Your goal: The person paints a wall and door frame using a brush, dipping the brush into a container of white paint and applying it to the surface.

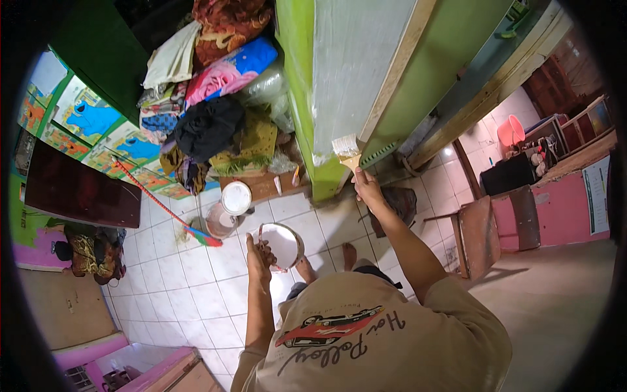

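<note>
My right hand is closed round the wooden handle of a wide flat paintbrush. White paint coats its bristles, which are at the lower part of a wall panel covered in greyish white. Green shows along the panel's left side and below it. My left hand grips the rim of a round paint bucket in front of my body. White paint is inside the bucket, and its outer side is mostly hidden from above.
A clear tub with a white lid stands on the tiled floor, near a red-handled broom. Piled clothes lie behind. A dark bag rests by the wall base; a wooden chair stands right.
</note>
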Motion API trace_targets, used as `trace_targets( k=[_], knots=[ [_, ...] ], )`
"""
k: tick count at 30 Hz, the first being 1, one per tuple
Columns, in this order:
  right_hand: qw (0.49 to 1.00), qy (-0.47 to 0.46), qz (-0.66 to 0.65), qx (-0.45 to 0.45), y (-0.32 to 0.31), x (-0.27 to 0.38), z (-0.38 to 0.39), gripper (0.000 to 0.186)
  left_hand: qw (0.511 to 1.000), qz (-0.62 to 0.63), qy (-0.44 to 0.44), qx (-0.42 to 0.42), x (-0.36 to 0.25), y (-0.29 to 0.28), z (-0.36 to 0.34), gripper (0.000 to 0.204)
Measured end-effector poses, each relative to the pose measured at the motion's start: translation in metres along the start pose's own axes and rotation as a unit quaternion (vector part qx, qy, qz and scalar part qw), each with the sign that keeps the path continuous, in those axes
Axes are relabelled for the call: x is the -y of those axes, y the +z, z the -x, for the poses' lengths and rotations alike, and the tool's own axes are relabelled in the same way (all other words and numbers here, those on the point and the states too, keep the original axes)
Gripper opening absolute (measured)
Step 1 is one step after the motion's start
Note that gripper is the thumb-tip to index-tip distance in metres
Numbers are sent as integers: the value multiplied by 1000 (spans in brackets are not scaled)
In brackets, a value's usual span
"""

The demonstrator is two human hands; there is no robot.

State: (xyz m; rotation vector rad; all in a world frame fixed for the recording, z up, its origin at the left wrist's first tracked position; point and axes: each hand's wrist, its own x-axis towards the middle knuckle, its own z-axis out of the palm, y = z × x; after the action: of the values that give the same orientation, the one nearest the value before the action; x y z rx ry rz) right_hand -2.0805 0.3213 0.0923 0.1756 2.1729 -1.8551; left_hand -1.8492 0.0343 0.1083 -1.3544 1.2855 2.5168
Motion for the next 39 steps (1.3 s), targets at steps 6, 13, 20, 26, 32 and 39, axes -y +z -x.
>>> trace_targets(
  k=[6,13,20,26,32,39],
  knots=[
    [984,160,77,34,-3,-25,12,44,1000,1,-19,-25,1,-6,-7,59],
    [995,94,9,-19,-4,82,18,37,999,-27,-22,-8,7,-34,-26,64],
    [992,-97,-71,-38,-30,225,97,37,998,-3,-47,-34,10,-61,-35,56],
    [956,-230,-170,-59,-49,280,105,40,999,-10,-38,-29,6,-67,-43,59],
    [988,-131,-42,-71,-35,176,50,44,999,-16,-30,-23,6,-64,-52,62],
    [990,-112,78,-29,-15,109,108,37,999,-16,-16,-39,6,-47,-54,60]
  ],
)
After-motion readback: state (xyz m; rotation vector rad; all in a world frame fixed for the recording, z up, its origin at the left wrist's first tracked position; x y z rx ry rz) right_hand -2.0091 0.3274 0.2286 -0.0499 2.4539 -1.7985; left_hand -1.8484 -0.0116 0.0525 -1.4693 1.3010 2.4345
